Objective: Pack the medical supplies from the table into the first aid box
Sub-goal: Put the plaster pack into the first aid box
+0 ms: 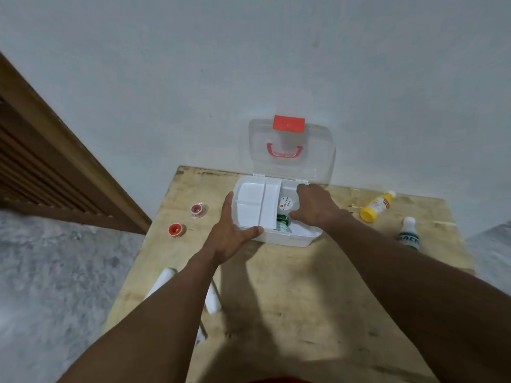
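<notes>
First aid box (287, 239) sits at the far middle of the wooden table (290, 299), against the wall. Clear lid (293, 150) stands open and upright, red latch at its top edge.

Head view, the only one. A white divided tray (258, 203) fills the left part of the box. In the right part lie a roll with a round white label (286, 203) and something green (283, 221) beneath it.

Left hand (231, 233) lies flat and spread against the box's near-left corner, thumb along the front wall, steadying it; it grips nothing. Right hand (313, 207) reaches down into the right part of the box, fingers curled out of sight; cannot tell whether it has hold of anything.

Still out on the table: two small red rolls (198, 210) (176, 230) to the left of the box, a yellow bottle (377, 205) and a white bottle with green label (408, 233) to the right, both lying down, and white rolls (163, 280) near the left forearm.

Judgement: packing is partly done; right hand is settling an item inside. Next move likely calls for withdrawing that hand and reaching for a bottle on the right.
</notes>
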A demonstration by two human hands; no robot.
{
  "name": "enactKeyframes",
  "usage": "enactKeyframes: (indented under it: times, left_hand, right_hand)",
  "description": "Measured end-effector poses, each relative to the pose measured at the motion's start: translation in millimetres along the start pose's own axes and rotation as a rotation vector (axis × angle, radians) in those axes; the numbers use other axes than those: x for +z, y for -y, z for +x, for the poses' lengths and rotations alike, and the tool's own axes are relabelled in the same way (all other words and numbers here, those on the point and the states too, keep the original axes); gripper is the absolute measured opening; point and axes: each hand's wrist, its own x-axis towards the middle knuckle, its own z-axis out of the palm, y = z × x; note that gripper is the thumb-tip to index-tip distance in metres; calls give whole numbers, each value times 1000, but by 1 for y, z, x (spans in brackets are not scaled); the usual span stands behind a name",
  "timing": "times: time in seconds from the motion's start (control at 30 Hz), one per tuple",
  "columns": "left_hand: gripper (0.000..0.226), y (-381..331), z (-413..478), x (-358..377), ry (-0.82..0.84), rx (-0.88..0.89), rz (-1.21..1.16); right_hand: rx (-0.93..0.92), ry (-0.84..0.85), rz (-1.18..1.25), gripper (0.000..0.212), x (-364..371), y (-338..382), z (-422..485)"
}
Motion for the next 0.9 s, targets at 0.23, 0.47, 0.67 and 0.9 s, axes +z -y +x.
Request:
enactKeyframes:
  times: [0.23,0.47,0.67,0.9]
  left_hand:
    - [100,0,0,3,-22,34,6]
    - [101,0,-1,4,-30,23,-4]
    - [107,2,-2,6,-25,9,18]
    - [106,0,-5,7,-25,-14,9]
  right_hand:
    - [14,-23,76,57,18,-1,8]
    - [59,-72,237,62,25,1,6]
    - [221,-136,307,49,30,11,2]
    - [261,-179,393,44,36,29,3]
